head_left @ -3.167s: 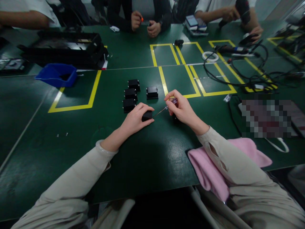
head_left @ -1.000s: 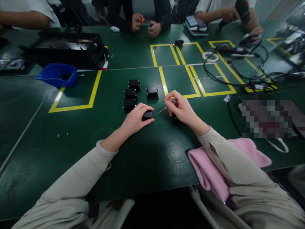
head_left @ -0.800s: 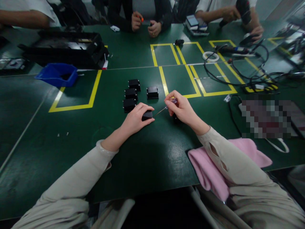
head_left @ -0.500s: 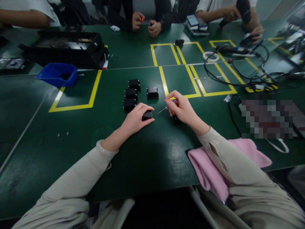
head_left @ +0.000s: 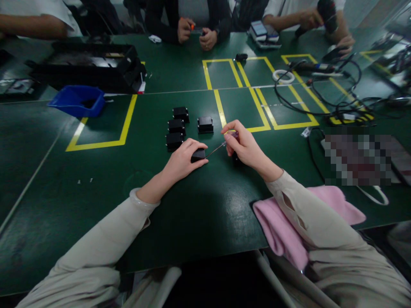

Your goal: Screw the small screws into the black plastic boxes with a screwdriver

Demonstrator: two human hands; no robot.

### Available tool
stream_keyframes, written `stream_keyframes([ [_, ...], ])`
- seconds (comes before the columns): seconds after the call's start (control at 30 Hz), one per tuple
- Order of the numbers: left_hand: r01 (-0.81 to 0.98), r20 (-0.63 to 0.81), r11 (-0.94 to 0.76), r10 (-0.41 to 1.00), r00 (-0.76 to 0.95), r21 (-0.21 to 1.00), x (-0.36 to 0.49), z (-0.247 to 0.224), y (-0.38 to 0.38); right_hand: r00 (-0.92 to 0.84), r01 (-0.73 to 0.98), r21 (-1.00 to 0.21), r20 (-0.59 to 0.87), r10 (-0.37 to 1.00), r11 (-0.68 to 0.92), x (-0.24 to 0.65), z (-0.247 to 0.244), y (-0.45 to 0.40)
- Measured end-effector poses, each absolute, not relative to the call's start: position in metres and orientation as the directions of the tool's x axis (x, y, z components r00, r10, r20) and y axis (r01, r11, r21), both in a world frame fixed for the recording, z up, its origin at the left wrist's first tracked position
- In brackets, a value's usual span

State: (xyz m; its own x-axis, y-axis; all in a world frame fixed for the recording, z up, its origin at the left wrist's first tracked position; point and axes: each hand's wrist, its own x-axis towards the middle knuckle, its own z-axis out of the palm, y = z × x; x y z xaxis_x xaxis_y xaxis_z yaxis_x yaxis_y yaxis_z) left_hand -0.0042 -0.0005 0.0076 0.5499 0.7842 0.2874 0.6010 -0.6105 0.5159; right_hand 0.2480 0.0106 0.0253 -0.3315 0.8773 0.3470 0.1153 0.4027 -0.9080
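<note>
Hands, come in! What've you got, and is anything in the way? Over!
Left hand pinching black block. Right hand gripping screwdriver, tip at block's right end. Four more blocks just beyond, none blocking the screwdriver.

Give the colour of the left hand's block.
The block is black, best seen in the head view.

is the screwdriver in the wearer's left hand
No, the right hand holds the screwdriver, while the left hand grips a small black box.
</note>
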Motion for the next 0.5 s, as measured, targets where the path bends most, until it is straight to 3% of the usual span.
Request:
stream_keyframes([
  [0.27,0.597,0.293,-0.614,0.782,0.55,0.516,-0.0042,0.0077,-0.0007,-0.338,0.174,-0.895,0.336,0.879,0.41,0.2497,0.0247,0.0118],
  [0.5,0.608,0.283,-0.61,0.785,0.551,0.508,-0.0044,0.0078,-0.0009,-0.366,0.086,-0.903,0.364,0.856,0.421,0.2484,0.0265,0.0099],
])
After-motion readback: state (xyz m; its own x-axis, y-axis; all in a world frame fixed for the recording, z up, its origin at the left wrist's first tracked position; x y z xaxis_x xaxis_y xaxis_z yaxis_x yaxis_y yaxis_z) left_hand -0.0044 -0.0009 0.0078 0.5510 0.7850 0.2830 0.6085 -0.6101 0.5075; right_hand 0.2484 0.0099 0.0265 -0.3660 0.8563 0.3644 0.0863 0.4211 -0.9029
